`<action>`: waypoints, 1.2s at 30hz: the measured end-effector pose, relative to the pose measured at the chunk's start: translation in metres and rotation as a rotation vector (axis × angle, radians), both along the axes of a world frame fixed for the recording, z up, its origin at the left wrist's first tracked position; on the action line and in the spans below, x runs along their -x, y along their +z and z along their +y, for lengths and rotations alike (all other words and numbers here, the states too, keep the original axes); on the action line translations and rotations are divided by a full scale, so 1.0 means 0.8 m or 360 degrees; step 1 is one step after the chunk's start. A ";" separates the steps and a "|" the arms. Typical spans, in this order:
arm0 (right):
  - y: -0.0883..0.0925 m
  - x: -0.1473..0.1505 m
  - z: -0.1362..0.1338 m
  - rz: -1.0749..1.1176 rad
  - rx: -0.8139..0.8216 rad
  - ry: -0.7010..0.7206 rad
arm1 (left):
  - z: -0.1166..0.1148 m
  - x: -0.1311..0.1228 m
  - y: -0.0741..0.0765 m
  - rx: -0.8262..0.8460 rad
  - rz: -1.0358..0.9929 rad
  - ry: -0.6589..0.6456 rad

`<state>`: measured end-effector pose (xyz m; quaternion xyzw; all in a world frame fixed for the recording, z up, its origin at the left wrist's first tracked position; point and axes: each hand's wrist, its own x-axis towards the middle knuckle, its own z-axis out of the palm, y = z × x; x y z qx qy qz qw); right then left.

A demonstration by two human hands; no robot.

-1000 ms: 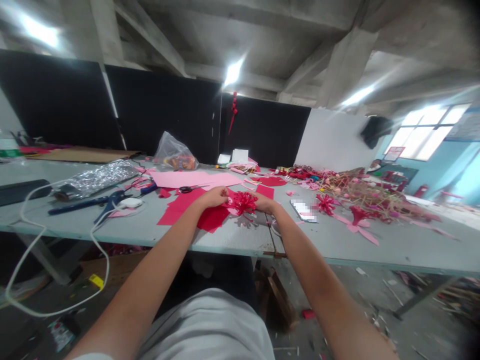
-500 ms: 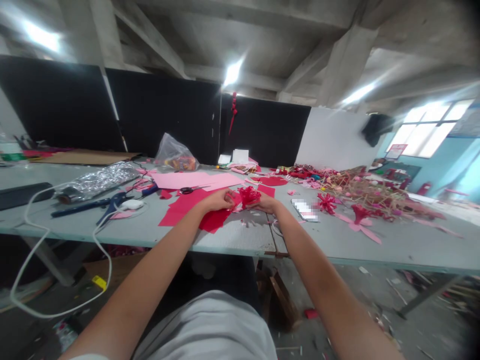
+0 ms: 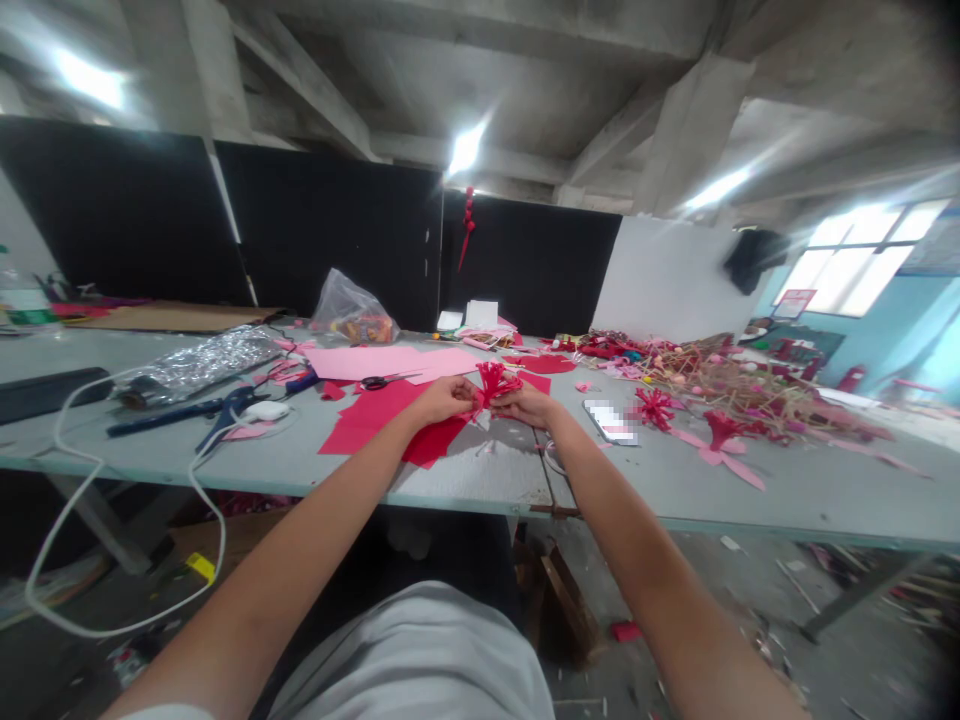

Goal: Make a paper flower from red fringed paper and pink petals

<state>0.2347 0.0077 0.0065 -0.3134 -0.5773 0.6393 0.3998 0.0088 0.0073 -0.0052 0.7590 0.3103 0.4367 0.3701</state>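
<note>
Between my two hands a red fringed paper flower [image 3: 495, 380] stands upright just over the table, its strands fanned out at the top. The fingers of my left hand [image 3: 448, 400] are pinched at the flower's lower left side. My right hand [image 3: 527, 404] has its fingers closed around the base from the right. Under my left forearm lie red paper sheets [image 3: 364, 415]. Pink paper sheets [image 3: 375, 362] and black-handled scissors [image 3: 375, 382] are just beyond them. Two similar red flowers, one fringed flower [image 3: 655, 408] and one with pink petals [image 3: 724, 432], lie to the right.
A phone [image 3: 611, 422] lies right of my hands. On the left are a blue glue gun [image 3: 229, 412], a white cord [image 3: 56, 500] and a silvery foil roll [image 3: 199, 365]. A clear plastic bag [image 3: 349, 305] sits at the back. Dried stems [image 3: 750, 385] pile up at the right.
The red flower has turned more upright, with its fringe pointing up. My right fingers have come in around its base, and my left hand has shifted slightly to the right.
</note>
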 end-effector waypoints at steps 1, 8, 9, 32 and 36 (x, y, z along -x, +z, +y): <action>0.001 0.000 -0.001 0.0016 -0.0007 -0.0004 | 0.000 0.000 0.001 -0.0008 0.0012 0.0001; 0.009 -0.001 0.000 0.0087 0.0142 -0.0096 | -0.009 0.003 0.009 -0.0198 0.0122 0.0021; 0.010 -0.001 0.000 0.0086 0.0169 -0.0105 | -0.011 0.002 0.009 -0.0271 0.0176 0.0043; 0.013 0.012 -0.003 0.0177 0.0275 -0.0043 | -0.010 0.004 0.007 -0.0418 0.0161 0.0263; 0.012 0.014 -0.001 0.0171 0.0279 -0.0010 | -0.011 0.004 0.008 -0.0509 0.0162 0.0297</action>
